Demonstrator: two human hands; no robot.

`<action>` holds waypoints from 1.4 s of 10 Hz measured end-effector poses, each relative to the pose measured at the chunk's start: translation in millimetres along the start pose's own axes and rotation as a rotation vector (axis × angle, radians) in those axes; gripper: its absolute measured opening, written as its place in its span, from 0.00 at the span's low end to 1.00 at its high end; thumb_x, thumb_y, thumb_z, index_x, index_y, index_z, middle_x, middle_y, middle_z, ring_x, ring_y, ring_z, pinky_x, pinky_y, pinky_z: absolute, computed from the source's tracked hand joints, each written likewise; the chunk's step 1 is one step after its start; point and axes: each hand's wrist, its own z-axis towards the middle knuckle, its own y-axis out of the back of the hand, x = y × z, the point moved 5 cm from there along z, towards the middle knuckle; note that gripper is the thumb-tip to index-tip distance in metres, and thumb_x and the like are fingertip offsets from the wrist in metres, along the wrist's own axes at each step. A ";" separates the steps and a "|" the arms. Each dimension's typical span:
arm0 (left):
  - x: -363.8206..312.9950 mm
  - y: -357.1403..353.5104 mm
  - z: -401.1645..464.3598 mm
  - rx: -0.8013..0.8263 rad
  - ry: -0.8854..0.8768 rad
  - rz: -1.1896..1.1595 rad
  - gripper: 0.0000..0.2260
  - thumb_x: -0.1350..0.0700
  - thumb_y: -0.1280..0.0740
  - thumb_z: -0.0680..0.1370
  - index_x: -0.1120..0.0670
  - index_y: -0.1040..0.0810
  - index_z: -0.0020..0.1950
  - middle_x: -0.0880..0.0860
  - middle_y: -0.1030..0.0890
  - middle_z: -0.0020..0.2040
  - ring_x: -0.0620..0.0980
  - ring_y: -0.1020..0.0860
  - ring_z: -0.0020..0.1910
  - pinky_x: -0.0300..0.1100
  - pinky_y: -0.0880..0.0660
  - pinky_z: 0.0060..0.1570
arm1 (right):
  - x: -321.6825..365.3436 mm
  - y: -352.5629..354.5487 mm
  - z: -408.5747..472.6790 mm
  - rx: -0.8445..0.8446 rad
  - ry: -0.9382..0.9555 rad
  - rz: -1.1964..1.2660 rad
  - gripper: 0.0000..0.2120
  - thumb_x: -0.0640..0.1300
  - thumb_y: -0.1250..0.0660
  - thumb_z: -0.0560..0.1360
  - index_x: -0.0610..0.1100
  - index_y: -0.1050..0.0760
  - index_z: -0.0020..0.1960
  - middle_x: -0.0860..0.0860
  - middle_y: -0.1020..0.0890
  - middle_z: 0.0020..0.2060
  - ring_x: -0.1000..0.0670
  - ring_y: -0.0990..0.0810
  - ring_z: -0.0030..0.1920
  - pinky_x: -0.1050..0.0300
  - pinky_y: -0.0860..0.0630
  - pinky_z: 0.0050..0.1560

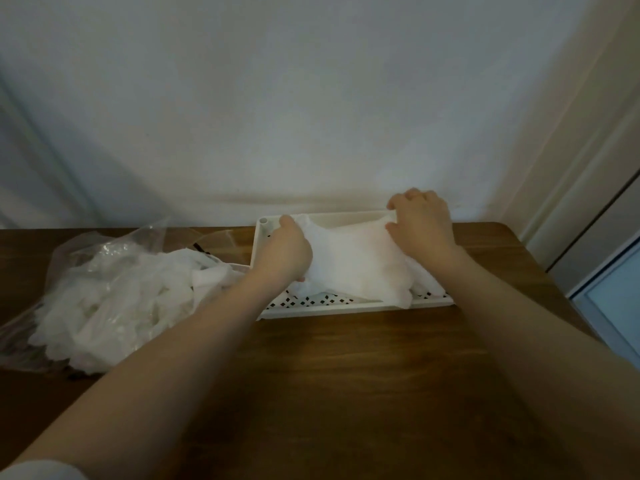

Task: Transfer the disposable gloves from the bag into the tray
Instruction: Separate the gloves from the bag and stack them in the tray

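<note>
A white perforated tray (349, 309) sits at the back of the wooden table, against the wall. A translucent white disposable glove (353, 258) is stretched over it, cuff toward the wall. My left hand (285, 252) grips the glove's left edge and my right hand (420, 225) pinches its far right corner. More gloves lie under it in the tray. A clear plastic bag (104, 292) at the left spills a heap of white gloves toward the tray.
The brown wooden table (346, 393) extends toward me. A white wall stands right behind the tray. A door frame and a pale blue panel (613, 292) are at the right, past the table's rounded corner.
</note>
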 end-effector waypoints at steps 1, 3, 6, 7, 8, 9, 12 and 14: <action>9.6 -2.1 6.3 0.001 0.047 -0.029 0.20 0.64 0.44 0.78 0.56 0.40 0.71 0.50 0.33 0.38 0.48 0.28 0.30 0.40 0.23 0.31 | 39.6 1.0 -22.4 -0.113 0.245 0.138 0.19 0.44 0.42 0.80 0.43 0.33 0.70 0.44 0.35 0.72 0.44 0.42 0.73 0.55 0.52 0.73; 12.8 -8.0 -4.0 0.200 0.109 0.409 0.15 0.57 0.47 0.81 0.58 0.31 0.67 0.57 0.24 0.52 0.51 0.23 0.49 0.50 0.28 0.58 | 48.5 -53.8 -45.5 0.398 0.357 -0.008 0.31 0.61 0.55 0.80 0.49 0.58 0.78 0.50 0.56 0.77 0.50 0.59 0.77 0.50 0.64 0.74; 16.2 5.9 -6.6 -0.054 -0.005 0.490 0.24 0.65 0.45 0.79 0.63 0.49 0.73 0.62 0.25 0.60 0.61 0.23 0.55 0.46 0.32 0.43 | -0.3 -55.4 -39.0 0.480 0.148 -0.048 0.42 0.72 0.53 0.72 0.53 0.63 0.77 0.51 0.62 0.77 0.47 0.63 0.76 0.43 0.67 0.73; 9.7 17.5 -9.7 -0.082 -0.102 0.616 0.18 0.63 0.43 0.79 0.60 0.40 0.69 0.59 0.23 0.58 0.59 0.22 0.52 0.45 0.32 0.40 | 10.6 -46.7 -39.1 0.460 0.100 -0.037 0.42 0.73 0.55 0.71 0.53 0.58 0.77 0.50 0.61 0.77 0.47 0.64 0.76 0.40 0.68 0.72; 3.5 37.0 -12.1 -0.113 -0.245 0.537 0.09 0.59 0.40 0.80 0.58 0.32 0.59 0.57 0.23 0.50 0.55 0.25 0.42 0.44 0.33 0.34 | 43.1 -20.4 -40.5 0.247 0.169 -0.005 0.34 0.67 0.54 0.76 0.50 0.46 0.76 0.50 0.52 0.78 0.48 0.60 0.77 0.40 0.68 0.71; -3.5 64.8 -25.2 -0.153 -0.383 0.273 0.05 0.56 0.41 0.80 0.55 0.29 0.53 0.53 0.23 0.40 0.52 0.26 0.35 0.47 0.28 0.35 | 91.9 9.1 -50.3 0.086 0.312 0.185 0.20 0.54 0.45 0.80 0.49 0.32 0.69 0.49 0.38 0.74 0.49 0.46 0.75 0.47 0.57 0.74; 39.5 121.6 -36.9 -0.207 -0.371 -0.282 0.13 0.63 0.46 0.80 0.49 0.28 0.42 0.49 0.25 0.34 0.47 0.27 0.30 0.43 0.31 0.35 | 212.2 -28.5 -66.3 0.329 0.528 0.288 0.25 0.46 0.41 0.80 0.47 0.42 0.75 0.45 0.34 0.72 0.44 0.39 0.72 0.45 0.45 0.73; 62.6 113.6 -46.8 -0.004 -0.408 -0.122 0.08 0.51 0.36 0.78 0.53 0.25 0.54 0.48 0.21 0.48 0.47 0.22 0.48 0.40 0.25 0.48 | 207.1 -12.1 -53.6 0.149 0.275 0.498 0.12 0.39 0.40 0.77 0.42 0.24 0.58 0.46 0.19 0.47 0.45 0.22 0.49 0.54 0.27 0.50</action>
